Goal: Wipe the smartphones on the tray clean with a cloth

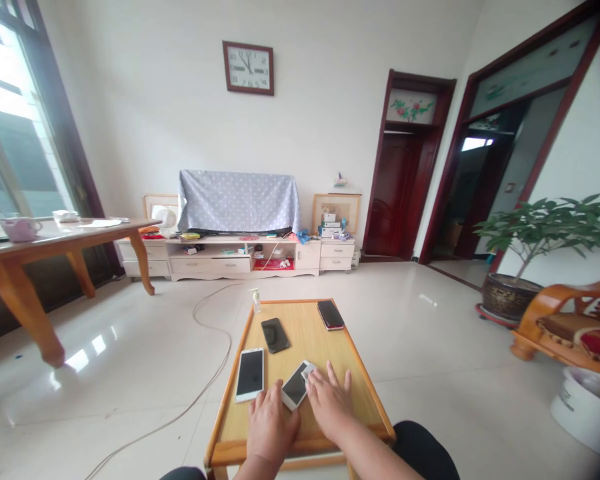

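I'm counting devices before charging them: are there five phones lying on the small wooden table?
No, only four: a white phone, a black phone, a red-edged phone, and one under the hands.

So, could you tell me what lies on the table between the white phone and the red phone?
In the head view, the black phone lies between the white phone and the red phone.

Wall clock (248,67): hour numerals on dial; nothing else legible.
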The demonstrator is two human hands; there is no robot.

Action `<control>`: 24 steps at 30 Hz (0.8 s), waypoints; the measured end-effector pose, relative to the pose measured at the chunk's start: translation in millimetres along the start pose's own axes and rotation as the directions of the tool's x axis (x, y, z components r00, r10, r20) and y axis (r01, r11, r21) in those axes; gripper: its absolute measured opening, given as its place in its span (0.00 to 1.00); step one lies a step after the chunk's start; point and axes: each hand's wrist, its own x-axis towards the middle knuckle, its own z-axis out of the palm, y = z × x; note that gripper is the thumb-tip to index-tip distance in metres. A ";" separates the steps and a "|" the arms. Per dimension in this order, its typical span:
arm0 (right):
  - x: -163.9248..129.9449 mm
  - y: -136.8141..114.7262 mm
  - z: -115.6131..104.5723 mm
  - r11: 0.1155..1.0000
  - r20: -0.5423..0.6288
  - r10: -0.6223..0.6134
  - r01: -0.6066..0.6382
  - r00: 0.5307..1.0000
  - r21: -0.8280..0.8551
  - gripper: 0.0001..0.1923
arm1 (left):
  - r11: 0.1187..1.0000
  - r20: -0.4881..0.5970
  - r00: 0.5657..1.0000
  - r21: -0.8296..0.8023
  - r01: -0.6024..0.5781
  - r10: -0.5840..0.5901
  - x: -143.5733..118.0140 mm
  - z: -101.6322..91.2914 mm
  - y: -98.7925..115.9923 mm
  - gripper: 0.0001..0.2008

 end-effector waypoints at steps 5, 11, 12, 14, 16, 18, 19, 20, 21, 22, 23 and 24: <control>-9.5 -3.4 0.7 0.973 0.044 -0.222 0.218 0.974 0.075 0.24 | 1.000 0.016 1.000 -0.021 -0.016 0.017 0.0 3.9 -1.3 0.27; -1.9 -4.2 -10.2 1.000 0.001 -0.019 0.018 1.000 0.025 0.28 | 0.999 -0.004 0.999 0.036 -0.033 0.033 -0.8 7.3 3.5 0.31; -1.4 -7.8 -10.5 0.997 0.025 -0.075 0.074 0.997 0.037 0.28 | 0.999 0.007 0.999 0.038 -0.036 0.036 -0.4 7.9 3.7 0.31; -0.4 -16.4 -8.1 0.969 0.070 -0.240 0.235 0.968 0.072 0.27 | 0.998 0.043 0.998 0.041 -0.048 0.046 1.0 9.9 2.9 0.29; 3.6 -22.1 -4.7 0.949 0.069 -0.308 0.302 0.949 0.087 0.27 | 0.998 0.069 0.996 0.047 -0.052 0.049 2.7 12.1 1.2 0.30; 12.1 -20.2 -3.0 0.969 0.033 -0.238 0.235 0.971 0.072 0.27 | 0.998 0.065 0.997 0.051 -0.045 0.042 3.9 13.0 0.1 0.32; 17.4 -16.2 -2.8 0.983 0.008 -0.175 0.174 0.985 0.061 0.27 | 0.998 0.060 0.998 0.056 -0.039 0.036 4.3 12.5 0.2 0.33; 22.7 -10.7 -2.4 0.992 -0.017 -0.111 0.112 0.994 0.050 0.26 | 0.997 0.059 0.998 0.063 -0.035 0.031 4.4 11.1 0.7 0.33; 27.5 -4.1 -1.4 0.998 -0.042 -0.051 0.053 0.998 0.038 0.25 | 0.997 0.066 0.997 0.072 -0.032 0.027 4.5 8.9 1.6 0.32; 31.1 2.8 0.5 1.000 -0.059 0.001 0.000 0.998 0.024 0.25 | 0.996 0.080 0.997 0.081 -0.028 0.021 4.4 5.9 2.8 0.31; 33.3 9.5 3.6 0.999 -0.073 0.033 -0.032 0.997 0.010 0.24 | 0.996 0.101 0.995 0.084 -0.023 0.015 4.3 2.6 4.0 0.29; 33.7 15.6 7.8 0.999 -0.089 0.053 -0.053 0.995 -0.002 0.24 | 0.996 0.121 0.993 0.086 -0.020 0.009 4.1 -1.1 5.1 0.28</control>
